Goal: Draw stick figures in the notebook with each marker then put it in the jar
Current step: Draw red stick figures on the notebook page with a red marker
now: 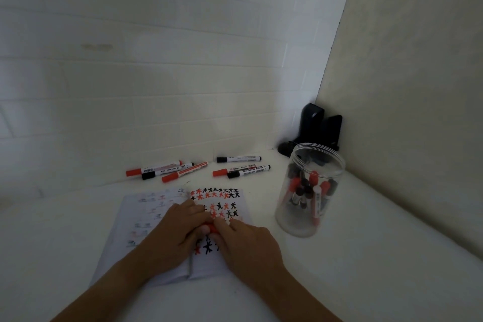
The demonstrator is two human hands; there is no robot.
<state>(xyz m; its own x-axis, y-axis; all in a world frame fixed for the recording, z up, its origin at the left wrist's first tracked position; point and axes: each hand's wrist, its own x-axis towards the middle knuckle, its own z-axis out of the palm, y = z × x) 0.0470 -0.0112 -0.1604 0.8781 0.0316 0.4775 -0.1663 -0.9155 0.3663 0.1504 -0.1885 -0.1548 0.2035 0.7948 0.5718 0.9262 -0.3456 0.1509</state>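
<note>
Over the notebook: both hands met above the right page, a red marker (209, 227) between them, only a small red part of it showing.
Left hand (173, 230): fingers curled round the marker's near end; it seemed to be steadying the barrel or cap while also weighing down the fold of the book.
Right hand (245, 240): fingertips pinched the same red piece from the other side; whether the cap was going on or coming off I could not tell.
Notebook (156, 219): lay open and flat near the table's front edge, its right page filled with rows of red and black stick figures, probably kept close so the hands could reach.
Jar (308, 191): stood upright and lidless, right of the notebook and apart from it, already holding several red and black markers on end; its open mouth suited dropping pens in.
Loose markers (198, 168): six lay in two clusters behind the notebook, near the tiled wall, likely awaiting their turn.
Corner: a dark object (313, 128) stood behind the jar, blurred beyond naming.
In the way: nothing lay between hands and jar; the tall rim itself called for a lift.
</note>
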